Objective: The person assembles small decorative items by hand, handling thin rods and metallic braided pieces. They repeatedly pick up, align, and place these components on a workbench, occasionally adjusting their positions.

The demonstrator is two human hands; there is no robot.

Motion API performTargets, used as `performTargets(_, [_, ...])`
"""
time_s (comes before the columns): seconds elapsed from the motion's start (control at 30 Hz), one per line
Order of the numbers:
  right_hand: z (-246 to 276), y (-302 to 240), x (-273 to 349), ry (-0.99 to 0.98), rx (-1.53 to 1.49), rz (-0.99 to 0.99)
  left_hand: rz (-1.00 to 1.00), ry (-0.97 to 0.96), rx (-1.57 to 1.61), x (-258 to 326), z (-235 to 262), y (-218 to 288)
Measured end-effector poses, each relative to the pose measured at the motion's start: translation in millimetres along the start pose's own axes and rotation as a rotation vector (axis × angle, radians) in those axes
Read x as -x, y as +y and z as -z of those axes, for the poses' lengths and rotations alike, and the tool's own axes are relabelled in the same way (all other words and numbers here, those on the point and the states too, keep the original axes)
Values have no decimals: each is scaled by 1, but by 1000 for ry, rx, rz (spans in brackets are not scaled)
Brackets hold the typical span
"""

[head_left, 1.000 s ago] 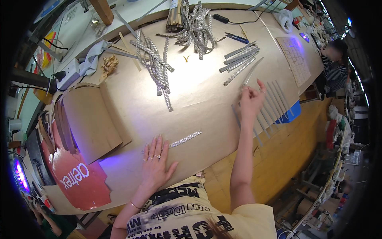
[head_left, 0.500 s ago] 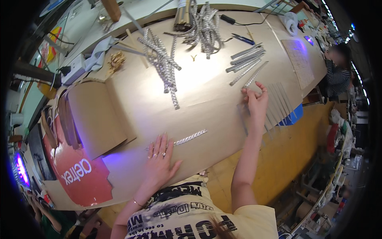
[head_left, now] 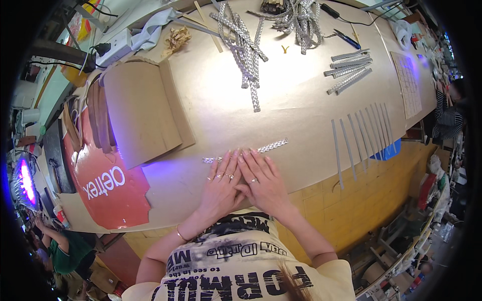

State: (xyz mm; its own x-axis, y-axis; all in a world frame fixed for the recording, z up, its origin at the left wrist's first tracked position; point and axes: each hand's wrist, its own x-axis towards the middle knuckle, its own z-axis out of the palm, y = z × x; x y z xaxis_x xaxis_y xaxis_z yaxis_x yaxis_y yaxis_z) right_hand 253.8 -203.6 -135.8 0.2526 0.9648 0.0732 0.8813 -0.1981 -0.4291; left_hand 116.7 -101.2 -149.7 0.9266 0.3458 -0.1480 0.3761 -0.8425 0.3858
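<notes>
A silver braided strip (head_left: 273,146) lies slantwise on the brown-covered table, with its middle hidden under my fingers. Flat across it rests my left hand (head_left: 224,174), fingers stretched out and rings on them. My right hand (head_left: 262,179) lies close against the left, its fingers also extended over the strip. Both hands are open and grasp nothing. The strip's ends stick out on either side of the fingertips.
Short braided pieces (head_left: 350,70) lie at the right, with thin grey strips (head_left: 357,139) in a row nearer the table edge. Longer braids (head_left: 246,50) are heaped farther back. A curved brown sheet (head_left: 143,113) stands at left; a blue-handled tool (head_left: 347,39) lies far right.
My right hand has left the short braided pieces at the right and come in beside my left hand, flat on the strip. The whole view has shifted.
</notes>
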Motion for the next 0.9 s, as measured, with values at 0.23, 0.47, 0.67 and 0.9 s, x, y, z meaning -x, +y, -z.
performTargets(0.23, [0,14,11,-70,84,-260,63,29,100,5,6,-9])
performTargets(0.47, [14,21,7,70,333,-385,205,48,40,20,13,-11])
performTargets(0.67, [46,51,-37,400,221,-275,178,63,43,24,7,-15])
performTargets(0.9, [106,158,-217,551,-97,-415,148,121,116,27,3,-18])
